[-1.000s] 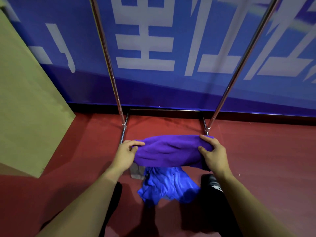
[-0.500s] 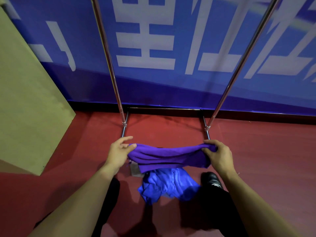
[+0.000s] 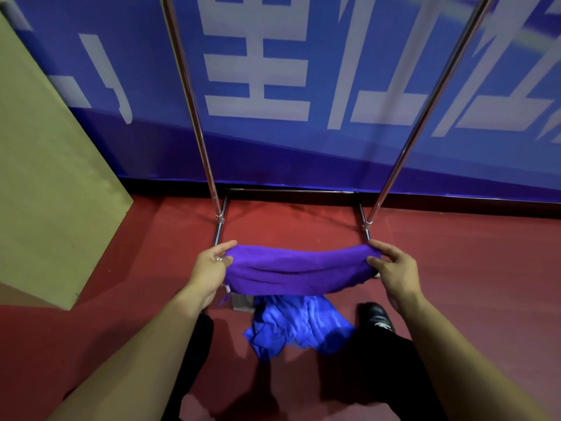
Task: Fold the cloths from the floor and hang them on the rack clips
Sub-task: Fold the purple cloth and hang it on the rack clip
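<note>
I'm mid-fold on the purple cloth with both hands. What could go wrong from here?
The purple cloth is held only at its ends by the left hand and right hand; its sagging middle could let the fold slip apart. The blue cloth lies crumpled on the floor beside the shoe, so a step forward might trample or snag it.

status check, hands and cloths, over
Left hand and right hand pinch the ends of the folded purple cloth. Crumpled blue cloth on the red floor. Nothing in the way.
</note>
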`<action>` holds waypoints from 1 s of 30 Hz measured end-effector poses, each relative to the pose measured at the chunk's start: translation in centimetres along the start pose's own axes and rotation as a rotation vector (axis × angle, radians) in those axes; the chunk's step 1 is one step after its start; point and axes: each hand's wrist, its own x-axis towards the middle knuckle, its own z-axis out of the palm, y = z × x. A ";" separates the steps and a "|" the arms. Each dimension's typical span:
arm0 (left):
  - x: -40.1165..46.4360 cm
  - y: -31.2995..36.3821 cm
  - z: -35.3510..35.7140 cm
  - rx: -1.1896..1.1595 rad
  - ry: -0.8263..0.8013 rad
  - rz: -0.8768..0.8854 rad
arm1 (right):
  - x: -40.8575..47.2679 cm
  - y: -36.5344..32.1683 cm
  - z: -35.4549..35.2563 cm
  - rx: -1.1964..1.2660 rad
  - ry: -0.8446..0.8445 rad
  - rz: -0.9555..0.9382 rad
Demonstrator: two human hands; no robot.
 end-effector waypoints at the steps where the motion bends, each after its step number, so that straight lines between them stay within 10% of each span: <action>1: -0.1 0.2 0.0 0.009 0.024 0.035 | 0.0 -0.1 -0.1 0.003 0.005 -0.003; 17: -0.9 2.0 0.3 -0.009 0.339 0.315 | -1.2 -2.3 -0.1 0.104 0.218 -0.133; 30: -1.2 3.0 1.1 0.199 0.254 0.514 | -1.5 -2.6 0.3 -0.068 0.098 -0.346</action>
